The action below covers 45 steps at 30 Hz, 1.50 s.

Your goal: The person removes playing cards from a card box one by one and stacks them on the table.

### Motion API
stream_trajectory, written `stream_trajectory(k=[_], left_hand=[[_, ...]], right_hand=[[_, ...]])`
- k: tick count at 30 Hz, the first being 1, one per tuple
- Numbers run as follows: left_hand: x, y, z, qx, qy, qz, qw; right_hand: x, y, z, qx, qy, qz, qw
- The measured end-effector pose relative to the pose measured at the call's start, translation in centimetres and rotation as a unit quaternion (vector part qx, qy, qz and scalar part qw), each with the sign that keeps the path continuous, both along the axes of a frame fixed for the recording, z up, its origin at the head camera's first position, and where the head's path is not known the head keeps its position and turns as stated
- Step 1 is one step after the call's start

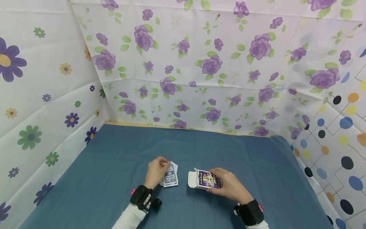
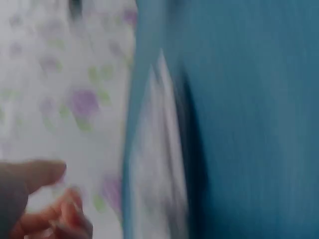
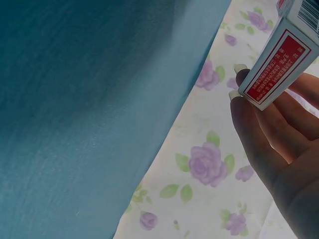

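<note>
A stack of playing cards (image 1: 170, 176) with blue-patterned backs lies slightly fanned on the blue cloth. My left hand (image 1: 155, 171) is at its upper left edge, fingertips overlapping the cards' corner in the head view. In the blurred left wrist view, thumb and bent fingers of the left hand (image 2: 42, 204) show nothing between them, beside the card stack (image 2: 159, 179). My right hand (image 1: 231, 186) grips a card box (image 1: 208, 179) with a dark, colourful front. Its white flap (image 1: 193, 179) stands open towards the stack. The right wrist view shows fingers round the box's red-labelled side (image 3: 277, 67).
The blue cloth (image 1: 137, 143) covers the table under both hands. Behind it hangs a curtain (image 1: 183, 70) with purple roses. Patterned sheets border the left (image 1: 57, 105) and right (image 1: 337, 140) sides. Black wrist bands with cameras sit on both wrists.
</note>
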State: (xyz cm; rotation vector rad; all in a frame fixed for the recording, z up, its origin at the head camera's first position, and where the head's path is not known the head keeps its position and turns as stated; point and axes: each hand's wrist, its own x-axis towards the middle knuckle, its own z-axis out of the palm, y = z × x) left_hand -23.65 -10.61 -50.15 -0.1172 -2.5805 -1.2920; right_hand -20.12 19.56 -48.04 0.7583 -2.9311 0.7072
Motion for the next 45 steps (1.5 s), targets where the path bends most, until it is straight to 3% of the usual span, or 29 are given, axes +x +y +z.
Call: stream_trajectory(k=[4,7,14,18,23,27,33,40,45], left_hand=[[2.3,3.5,1.9,0.016,-0.009,-0.149,0.9887],[3.2,5.5,2.6,0.007,-0.034,-0.192,0.9807],[3.9,6.7,2.9,-0.015,-0.064,-0.177,0.9819],[3.9,6.6,2.9,0.017,-0.078,-0.197,0.9770],[3.7,6.4,2.6,0.080,-0.127,-0.215,0.9650],[3.5,5.9,2.1,0.128,-0.171,-0.226,0.9505],[3.6,4.6,1.7,0.166,-0.202,-0.238,0.9354],[3.8,3.3,1.3,0.200,-0.210,-0.200,0.9358],[4.1,2.8,1.1,0.233,-0.214,-0.184,0.9307]], right_hand=[[0.0,-0.1,0.1,-0.006,0.009,0.009,1.000],[0.0,-0.3,0.4,-0.017,0.020,0.017,1.000],[0.3,-0.3,1.1,-0.023,0.028,0.021,0.999],[0.4,-0.3,1.2,-0.028,0.031,0.024,0.999],[0.5,-0.4,1.2,-0.028,0.027,0.027,0.999],[0.5,-0.5,1.0,-0.027,0.020,0.024,0.999],[0.4,-0.5,0.7,-0.022,0.020,0.020,0.999],[0.3,-0.2,0.2,-0.010,0.005,0.009,1.000],[0.3,-0.2,-0.1,-0.012,0.002,0.015,1.000]])
